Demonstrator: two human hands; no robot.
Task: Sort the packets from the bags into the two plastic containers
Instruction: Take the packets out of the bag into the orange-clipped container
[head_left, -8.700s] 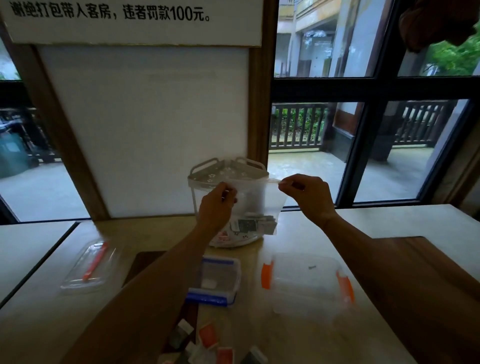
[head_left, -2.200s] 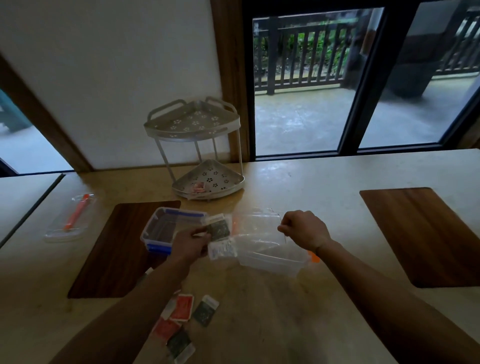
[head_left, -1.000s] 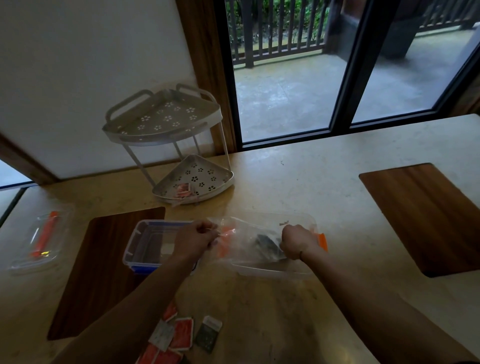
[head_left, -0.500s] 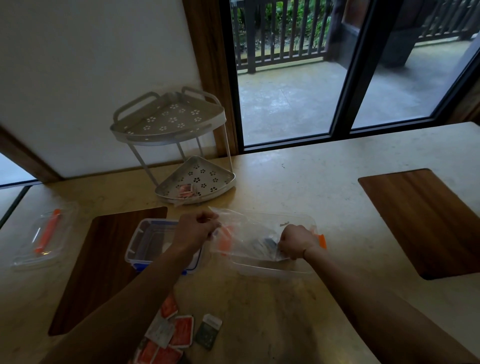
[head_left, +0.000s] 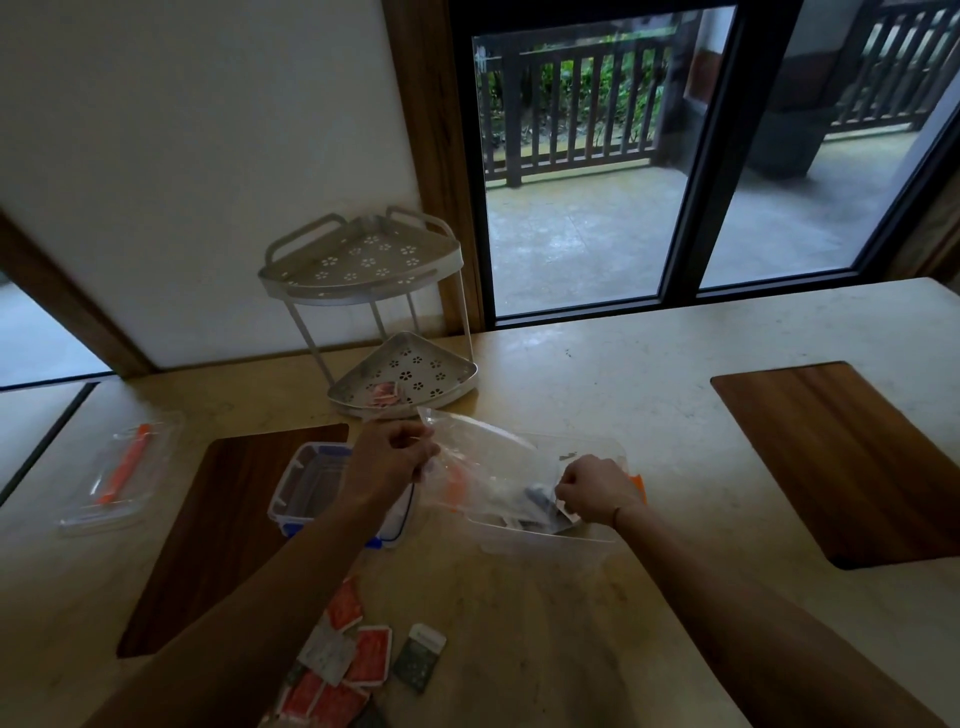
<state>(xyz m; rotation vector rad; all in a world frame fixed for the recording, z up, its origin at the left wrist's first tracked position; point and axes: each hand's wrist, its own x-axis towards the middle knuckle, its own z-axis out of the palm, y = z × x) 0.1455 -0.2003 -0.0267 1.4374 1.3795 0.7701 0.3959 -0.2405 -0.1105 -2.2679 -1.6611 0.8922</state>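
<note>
A clear plastic bag (head_left: 488, 462) is stretched between both hands over the orange-clipped clear container (head_left: 545, 540). My left hand (head_left: 389, 457) pinches the bag's left corner, raised a little. My right hand (head_left: 592, 491) grips its lower right end, tipped down into the container, where dark packets (head_left: 540, 501) gather. The blue-clipped container (head_left: 317, 488) sits just left of it, partly behind my left forearm. Several red, white and dark green packets (head_left: 363, 660) lie loose on the table near me.
A two-tier white corner rack (head_left: 374, 291) stands behind the containers, with a red packet (head_left: 387, 392) on its lower shelf. A clear lid with an orange clip (head_left: 122, 467) lies at far left. Dark wooden inlays (head_left: 841, 457) flank the work area.
The bag came down from chest height to the orange-clipped container. Over the last second my left hand lifted its corner while the packets slid toward my right hand.
</note>
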